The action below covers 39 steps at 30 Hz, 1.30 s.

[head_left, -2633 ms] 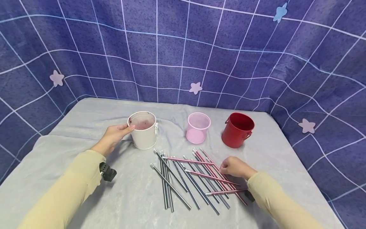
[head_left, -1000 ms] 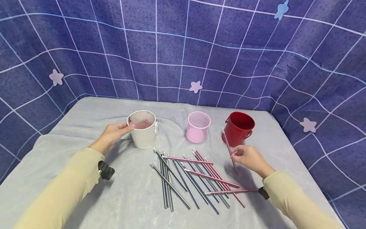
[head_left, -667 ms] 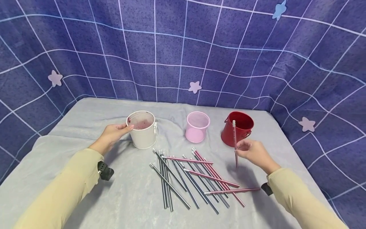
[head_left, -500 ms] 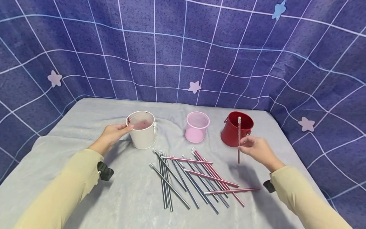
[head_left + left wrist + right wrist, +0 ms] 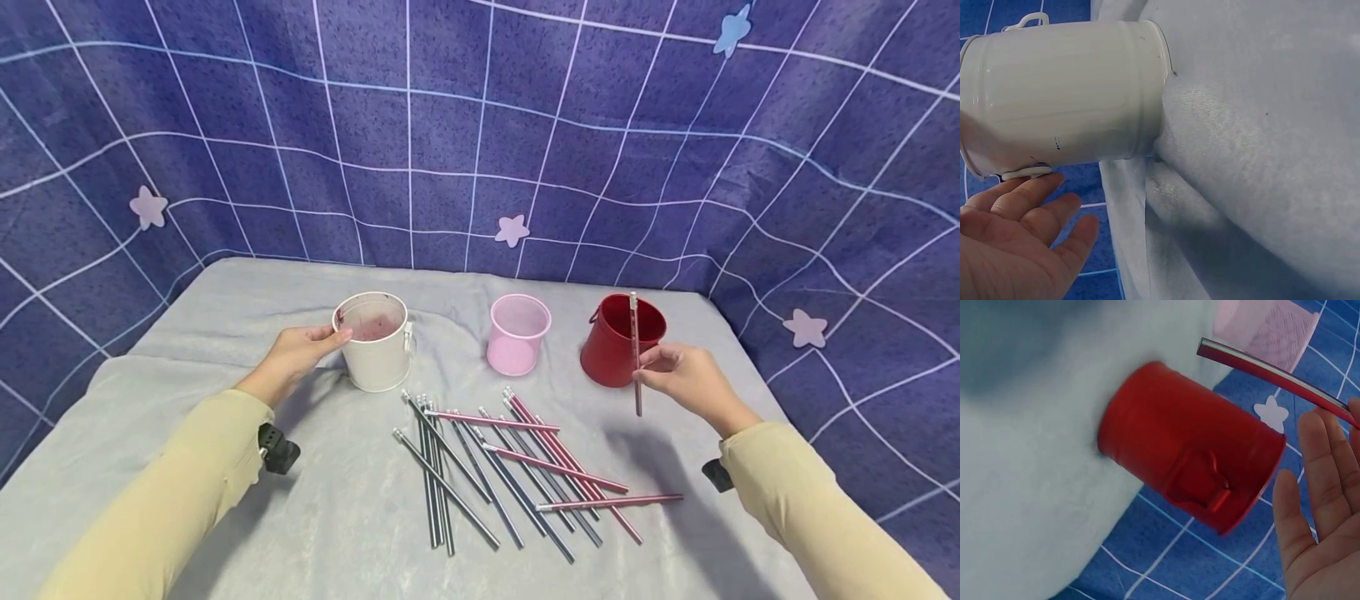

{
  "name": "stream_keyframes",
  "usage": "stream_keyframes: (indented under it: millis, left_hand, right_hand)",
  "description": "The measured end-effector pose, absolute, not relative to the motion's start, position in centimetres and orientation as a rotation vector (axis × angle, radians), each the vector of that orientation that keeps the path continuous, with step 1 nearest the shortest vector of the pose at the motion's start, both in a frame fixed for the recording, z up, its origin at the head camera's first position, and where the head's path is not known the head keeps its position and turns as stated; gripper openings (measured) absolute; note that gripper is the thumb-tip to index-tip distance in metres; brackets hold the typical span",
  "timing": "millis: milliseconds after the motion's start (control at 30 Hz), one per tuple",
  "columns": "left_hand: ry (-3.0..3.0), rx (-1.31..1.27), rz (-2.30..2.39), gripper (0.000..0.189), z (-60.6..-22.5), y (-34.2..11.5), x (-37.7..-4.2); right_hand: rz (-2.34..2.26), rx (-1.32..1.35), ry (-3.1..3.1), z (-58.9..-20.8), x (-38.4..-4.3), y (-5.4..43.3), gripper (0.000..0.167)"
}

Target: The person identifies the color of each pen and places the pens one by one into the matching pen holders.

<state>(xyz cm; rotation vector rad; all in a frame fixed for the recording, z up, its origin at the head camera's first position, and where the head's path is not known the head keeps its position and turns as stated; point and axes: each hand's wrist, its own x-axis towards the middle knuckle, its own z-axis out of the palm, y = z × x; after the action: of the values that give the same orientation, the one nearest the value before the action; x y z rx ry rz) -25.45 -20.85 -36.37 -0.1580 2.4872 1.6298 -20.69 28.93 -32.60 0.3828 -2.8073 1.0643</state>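
Observation:
At the left, my left hand [image 5: 296,354] grips the rim of a white bucket [image 5: 377,367] with its thumb at the edge. The left wrist view shows fingers beside the ear on the side of the bucket [image 5: 1072,94]. My right hand [image 5: 690,379] pinches a red pencil [image 5: 635,333] between thumb and fingertips, eraser end up. That pencil stands nearly upright over the table, overlapping the front of a red bucket [image 5: 603,358] in the head view. In the right wrist view, the pencil's blunt end [image 5: 1272,376] points past the red bucket [image 5: 1172,437].
Between the buckets stands a pink mesh cup [image 5: 513,354]. Several dark pencils [image 5: 450,492] and red pencils [image 5: 555,462] lie crossed in a loose pile in front. A grey cloth [image 5: 337,533] covers the table, and a blue gridded curtain [image 5: 442,125] hangs behind.
My right hand has taken a red pencil from the pile, lifted it, turned it upright and moved it towards the red bucket. My left hand has stayed at the white bucket.

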Motion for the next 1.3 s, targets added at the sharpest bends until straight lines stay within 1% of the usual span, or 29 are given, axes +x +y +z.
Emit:
stream_keyframes:
  millis: [200, 533, 867, 1167, 1300]
  left_hand:
    - [2.492, -0.152, 1.612, 0.067, -36.3, -20.8, -25.4]
    - [2.497, -0.153, 1.61, 0.066, -36.3, -20.7, -25.5]
    - [2.51, -0.142, 1.594, 0.065, -36.3, -20.8, -25.6]
    - [2.508, -0.141, 1.629, 0.084, -36.9, -21.5, -25.9]
    - [2.511, -0.144, 1.616, 0.078, -36.7, -21.3, -25.7]
  right_hand:
    - [1.003, 0.346, -2.819, -31.0, -21.1, 29.1, 0.015]
    - [1.021, 0.382, -2.803, -29.0, -22.0, 28.9, 0.014]
    - [0.97, 0.342, -2.802, -27.3, -22.9, 28.9, 0.016]
    - [0.97, 0.347, -2.803, -26.3, -23.8, 28.7, 0.017]
    - [0.917, 0.36, -2.784, -25.9, -24.2, 28.7, 0.017]
